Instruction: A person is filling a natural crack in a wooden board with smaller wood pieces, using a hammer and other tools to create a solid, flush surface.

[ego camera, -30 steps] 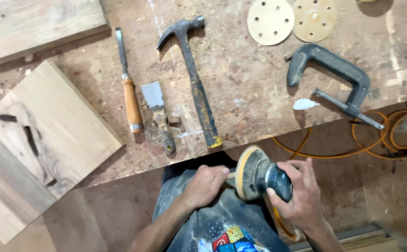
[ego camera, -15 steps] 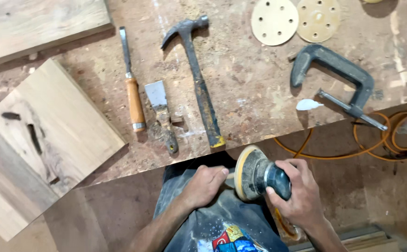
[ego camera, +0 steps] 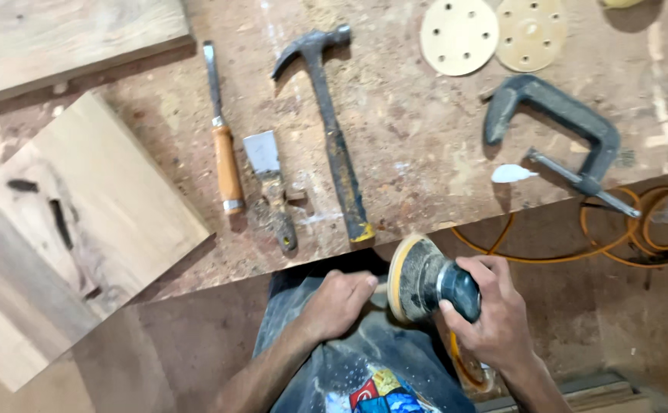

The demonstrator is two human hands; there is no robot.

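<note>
1. The right hand (ego camera: 495, 313) is wrapping its fingers closed around the dark body of an orbital sander (ego camera: 426, 279), holding it off the bench, just below the workbench (ego camera: 426, 145) front edge and over the person's lap, pad turned on edge and facing left.
2. The left hand (ego camera: 338, 302) is sitting curled right against the sander's pad side, fingertips touching or nearly so. Can't really tell if it's pinching anything, the pad face is turned away from the camera.
3. The bench edge is running diagonally just above both hands. A claw hammer (ego camera: 330, 122) is lying with its handle tip right at that edge, near the sander. A putty knife (ego camera: 271, 187) and a wood-handled chisel (ego camera: 223, 134) are lying to its left, a bit further back from the edge.
4. The open stretch of bench is sitting between the hammer and the C-clamp (ego camera: 560, 130), whose screw end is poking out past the edge.
5. Two sanding discs (ego camera: 487, 32) are lying at the back, overlapping slightly.
6. A light wood board (ego camera: 81, 206) is hanging over the left corner, cut off by the frame's left side.
7. An orange cord (ego camera: 640, 229) is coiling on the floor to the right, partly hidden behind the right hand.
</note>
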